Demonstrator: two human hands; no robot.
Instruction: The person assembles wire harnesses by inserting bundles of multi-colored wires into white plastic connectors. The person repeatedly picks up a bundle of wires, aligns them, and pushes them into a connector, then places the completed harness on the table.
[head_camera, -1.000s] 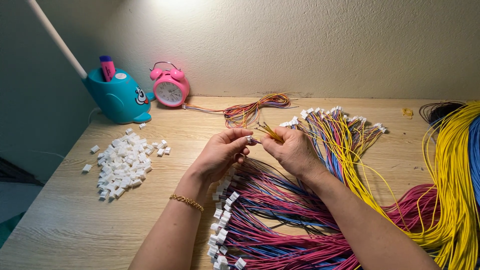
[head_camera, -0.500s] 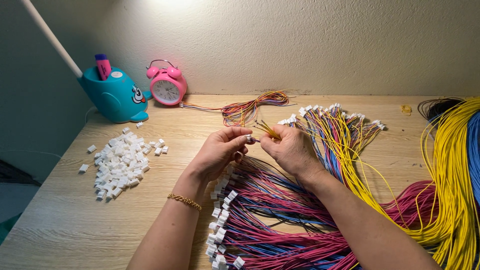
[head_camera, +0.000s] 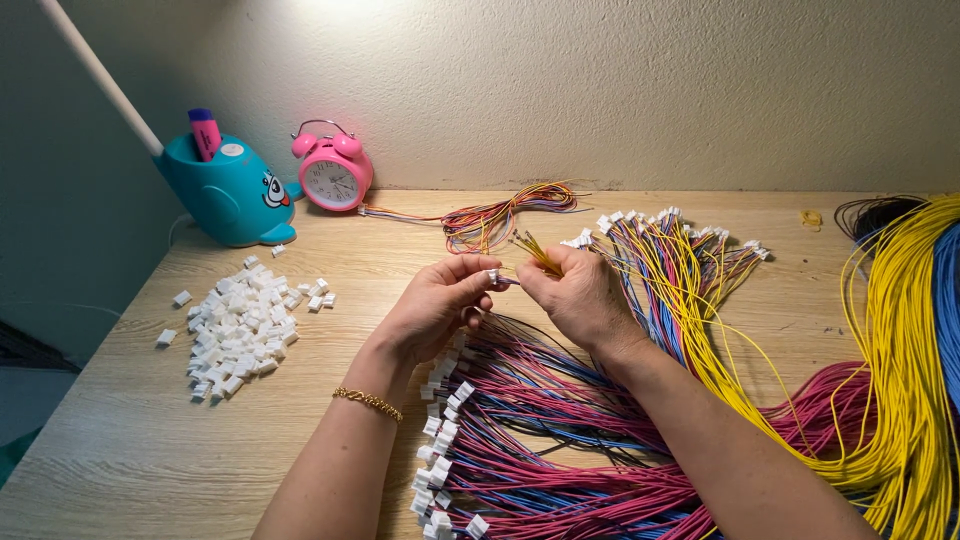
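**Wire end meets connector housing at frame centre**

The left hand (head_camera: 435, 310) pinches a small white connector housing (head_camera: 493, 276) between thumb and forefinger, its other fingers curled under. Just to its right, the right hand (head_camera: 578, 295) is closed around a thin bunch of yellow-tipped wire ends (head_camera: 535, 252) that fan up and to the left from its fist, and its thumb and forefinger press together on one lead pointed at the housing. The two hands nearly touch at the middle of the frame; whether the lead has already entered the housing is too small to tell.

By the look of it, the step in hand is seating a wire terminal into the plastic housing. The next move calls for fine alignment: the terminal's tip lined up with one cavity, the housing held steady, then a short straight push.

Below the hands, in the lower centre, lies a spread of pink, blue and purple finished leads (head_camera: 560, 440) with white housings at their left ends. Right of the right hand a second fan of multicoloured leads (head_camera: 680, 260) runs towards the upper right. A heap of loose white housings (head_camera: 240, 325) sits at mid left on the wooden table (head_camera: 130, 440). Long yellow wires (head_camera: 890, 380) fill the right edge. At the upper left stand a teal whale-shaped holder (head_camera: 230, 195) and a pink alarm clock (head_camera: 332, 178).
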